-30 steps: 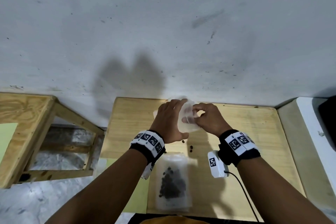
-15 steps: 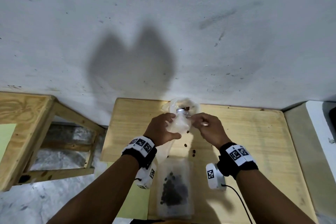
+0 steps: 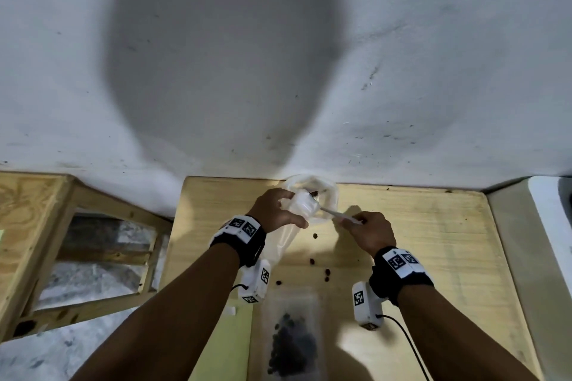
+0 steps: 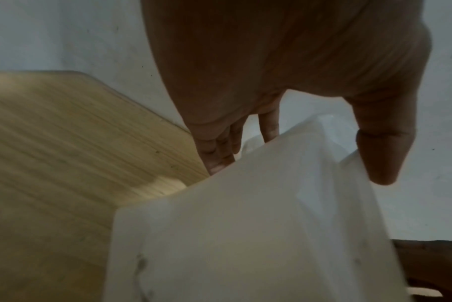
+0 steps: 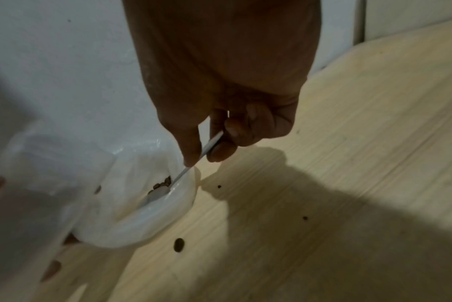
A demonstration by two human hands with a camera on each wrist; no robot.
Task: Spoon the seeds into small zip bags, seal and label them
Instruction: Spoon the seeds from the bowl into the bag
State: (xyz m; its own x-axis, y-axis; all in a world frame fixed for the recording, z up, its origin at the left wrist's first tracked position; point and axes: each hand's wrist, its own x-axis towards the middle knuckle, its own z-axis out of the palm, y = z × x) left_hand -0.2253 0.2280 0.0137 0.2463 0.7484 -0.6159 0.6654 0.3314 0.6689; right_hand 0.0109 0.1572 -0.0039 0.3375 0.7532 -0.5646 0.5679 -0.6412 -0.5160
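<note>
My left hand (image 3: 277, 210) grips a clear zip bag (image 3: 301, 207) by its open mouth, thumb on one side and fingers on the other; the rest of the bag hangs down toward the table. In the left wrist view the bag (image 4: 271, 214) fills the lower frame. My right hand (image 3: 366, 230) pinches the handle of a spoon (image 3: 332, 213). The spoon's tip (image 5: 157, 194) lies among brown seeds (image 5: 165, 181) in the white bowl (image 3: 328, 192) by the wall. A filled zip bag (image 3: 291, 340) lies flat near the front edge.
Loose seeds (image 3: 312, 261) lie scattered on the wooden table (image 3: 433, 257) between my wrists. The white wall (image 3: 278, 71) stands right behind the bowl. A wooden frame (image 3: 46, 226) stands to the left and a white unit (image 3: 544, 226) to the right.
My right hand has drawn back to the right, and the spoon now reaches into the bowl instead of the bag's mouth. The left hand still holds the bag.
</note>
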